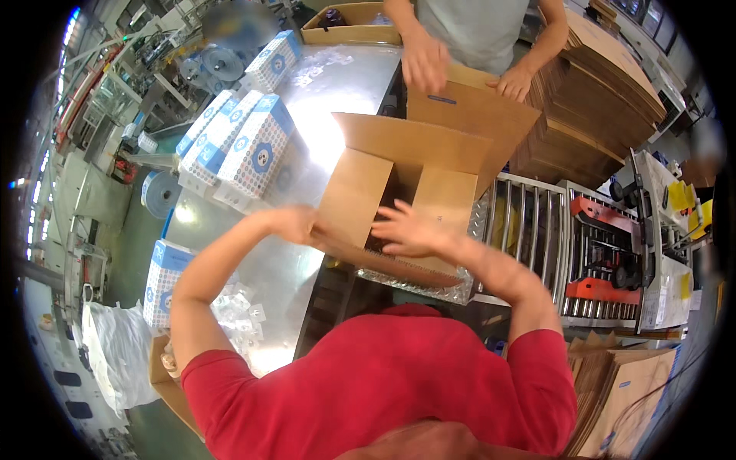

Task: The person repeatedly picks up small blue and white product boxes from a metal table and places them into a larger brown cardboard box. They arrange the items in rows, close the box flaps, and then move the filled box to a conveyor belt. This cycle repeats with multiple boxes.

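In front of me stands a brown cardboard box (353, 192) with its top flaps up or folded inward; its inside is dark. My left hand (295, 224) is closed at the near left corner of the box, where the flap meets its edge. Over the near part of the opening, my right hand (406, 230) has its fingers spread and holds nothing; whether it touches the cardboard I cannot tell. Across from me, a co-worker's two hands (425, 63) are at a second cardboard box (468, 107) just beyond mine.
White and blue patterned cartons (257, 149) stand on the metal table (337, 80) at left, with small clear packets (238, 314) nearby. A roller conveyor (529, 230) with an orange-railed machine (606, 291) lies right. Flat cardboard stacks (590, 100) rise at the far right.
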Tool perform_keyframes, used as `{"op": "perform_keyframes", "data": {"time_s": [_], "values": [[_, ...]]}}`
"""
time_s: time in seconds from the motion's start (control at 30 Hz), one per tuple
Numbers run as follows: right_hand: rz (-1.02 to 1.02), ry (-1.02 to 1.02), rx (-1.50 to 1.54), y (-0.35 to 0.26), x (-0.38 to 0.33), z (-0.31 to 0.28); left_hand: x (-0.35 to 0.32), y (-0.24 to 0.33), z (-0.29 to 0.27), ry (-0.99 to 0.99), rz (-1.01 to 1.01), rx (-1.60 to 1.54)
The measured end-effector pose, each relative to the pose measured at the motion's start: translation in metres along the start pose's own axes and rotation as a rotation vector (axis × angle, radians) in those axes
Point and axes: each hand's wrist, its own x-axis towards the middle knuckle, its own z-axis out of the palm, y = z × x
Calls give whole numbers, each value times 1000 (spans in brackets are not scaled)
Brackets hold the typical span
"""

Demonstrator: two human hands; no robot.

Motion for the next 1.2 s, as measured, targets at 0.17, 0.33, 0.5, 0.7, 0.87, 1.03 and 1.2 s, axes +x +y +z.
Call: {"op": "perform_keyframes", "data": {"time_s": [0.17, 0.33, 0.5, 0.7, 0.87, 1.03, 1.2], "values": [[581, 648, -273, 79, -4, -135, 72, -47, 13, 984, -144, 337], [856, 364, -236, 24, -59, -97, 149, -121, 42, 1106, 181, -764], [910, 52, -62, -27, -162, -10, 220, -166, 129, 504, 257, -1577], [1340, 958, 1390, 31, -418, 81, 327, -152, 250, 777, -575, -946], [1088, 1327, 1921, 3, -437, 105, 170, 37, 92, 376, 603, -1262], [1084, 929, 1639, -12, -356, 87, 116, 202, 73, 380, 412, -707], [835, 1049, 1207, -34, -282, -9, 223, 254, 142, 255, 543, -483]]}}
